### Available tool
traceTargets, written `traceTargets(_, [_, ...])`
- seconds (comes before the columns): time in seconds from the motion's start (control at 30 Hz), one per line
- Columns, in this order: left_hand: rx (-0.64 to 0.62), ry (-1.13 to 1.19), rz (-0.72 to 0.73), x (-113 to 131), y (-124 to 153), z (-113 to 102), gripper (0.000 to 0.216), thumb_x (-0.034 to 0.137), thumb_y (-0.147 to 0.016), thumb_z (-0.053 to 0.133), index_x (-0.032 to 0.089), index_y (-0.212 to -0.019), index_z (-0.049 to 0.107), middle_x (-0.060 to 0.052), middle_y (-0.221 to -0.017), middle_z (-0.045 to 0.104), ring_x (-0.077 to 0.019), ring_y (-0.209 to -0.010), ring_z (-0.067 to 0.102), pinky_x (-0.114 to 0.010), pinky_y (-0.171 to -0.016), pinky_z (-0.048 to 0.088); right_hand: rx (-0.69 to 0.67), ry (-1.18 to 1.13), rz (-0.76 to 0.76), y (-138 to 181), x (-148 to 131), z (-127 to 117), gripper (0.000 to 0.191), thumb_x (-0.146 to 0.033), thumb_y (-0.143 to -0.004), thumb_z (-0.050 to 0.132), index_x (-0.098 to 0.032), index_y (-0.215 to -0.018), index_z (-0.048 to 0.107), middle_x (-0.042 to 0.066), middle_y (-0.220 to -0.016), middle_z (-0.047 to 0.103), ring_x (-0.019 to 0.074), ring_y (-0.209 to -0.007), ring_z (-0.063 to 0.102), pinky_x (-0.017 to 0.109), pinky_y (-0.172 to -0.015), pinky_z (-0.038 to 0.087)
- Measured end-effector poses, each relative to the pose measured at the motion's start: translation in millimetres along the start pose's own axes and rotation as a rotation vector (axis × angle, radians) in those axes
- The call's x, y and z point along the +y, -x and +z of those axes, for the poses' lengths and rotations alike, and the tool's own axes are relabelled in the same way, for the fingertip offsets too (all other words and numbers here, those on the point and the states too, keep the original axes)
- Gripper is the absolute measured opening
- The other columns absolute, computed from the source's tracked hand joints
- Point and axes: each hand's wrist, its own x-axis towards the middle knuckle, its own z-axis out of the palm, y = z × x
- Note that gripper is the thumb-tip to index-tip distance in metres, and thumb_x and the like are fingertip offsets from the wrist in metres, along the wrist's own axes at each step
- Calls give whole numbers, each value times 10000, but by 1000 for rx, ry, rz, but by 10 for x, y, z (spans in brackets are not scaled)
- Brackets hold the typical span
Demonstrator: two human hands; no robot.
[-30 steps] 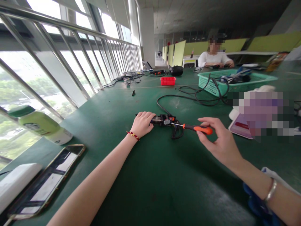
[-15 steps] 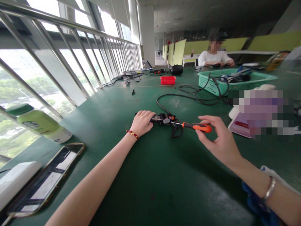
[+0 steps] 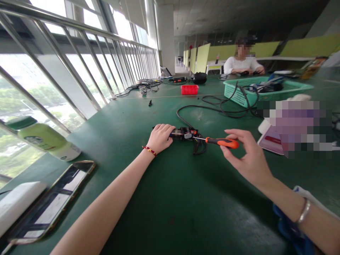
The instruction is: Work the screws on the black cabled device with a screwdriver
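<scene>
My left hand [image 3: 161,139] is wrapped over one end of a dark, cylindrical electrical device [image 3: 177,133] lying on the green table. Its right end is exposed, with small wires and orange and grey parts, and a black cable runs out of it. In my right hand [image 3: 248,152], thumb and fingers close around the orange and black handle of a screwdriver [image 3: 224,142]. The thin metal shaft points left, and its tip meets the exposed end of the device. Whether the tip sits in a screw is too small to tell.
Behind lie a red tray [image 3: 189,90], a teal basket [image 3: 268,97] of tools and a looped black cable [image 3: 212,111]. At left are a green-capped bottle [image 3: 44,138] and a phone [image 3: 61,198]. A pixelated purple-and-white item [image 3: 294,124] stands right; a person [image 3: 243,63] sits across the table.
Hardly anything differs. The screwdriver stays at the device and my left hand keeps its place, while the fingers of my right hand have shifted very slightly on the handle.
</scene>
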Motion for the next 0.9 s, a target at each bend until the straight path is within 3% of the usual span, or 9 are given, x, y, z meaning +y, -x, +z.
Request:
traceTargets(0.27, [-2, 2, -2, 6, 0, -14, 386, 164, -751, 470, 162, -1129, 544, -77, -1066, 617, -231, -983, 539, -379, -920, 387, -231, 31, 95, 1, -23, -35, 216, -372, -858, 488, -215, -969, 586, 17, -724, 637, 186, -693, 621, 328, -654, 467])
traceTargets(0.43, [-6, 6, -3, 7, 0, -16, 391, 165, -755, 468, 168, -1139, 539, -78, -1074, 614, -231, -986, 540, -376, -919, 385, -41, -9, -9, -3, -16, -14, 313, -291, -787, 583, -203, -1084, 534, 50, -902, 624, 197, -849, 624, 331, -765, 489])
traceTargets(0.5, [-1, 5, -2, 7, 0, -14, 389, 167, -757, 466, 160, -1138, 542, -80, -1074, 615, -232, -987, 539, -374, -917, 385, -29, -13, -23, -5, -17, -11, 321, -286, -778, 595, -200, -1082, 536, 59, -929, 621, 200, -871, 620, 330, -773, 490])
traceTargets(0.7, [2, 1, -2, 4, 5, 0, 397, 159, -752, 468, 162, -1142, 543, -72, -1075, 616, -229, -984, 536, -373, -925, 381, -275, -36, 161, -7, -30, -44, 245, -392, -880, 451, -199, -941, 589, -21, -563, 573, 133, -509, 561, 262, -519, 427])
traceTargets(0.8, [4, 3, -6, 1, 6, 7, 406, 156, -752, 469, 164, -1152, 539, -70, -1081, 615, -228, -988, 537, -373, -927, 381, -224, -67, 190, -9, -20, -37, 266, -380, -890, 434, -192, -1035, 556, -36, -547, 550, 119, -464, 533, 248, -487, 416])
traceTargets(0.9, [-2, 10, -10, 0, 6, 8, 406, 159, -750, 471, 169, -1150, 541, -70, -1081, 616, -230, -991, 540, -373, -924, 383, -78, -53, 107, -11, 5, -7, 290, -327, -838, 524, -198, -1098, 520, 23, -783, 615, 166, -710, 623, 292, -655, 489])
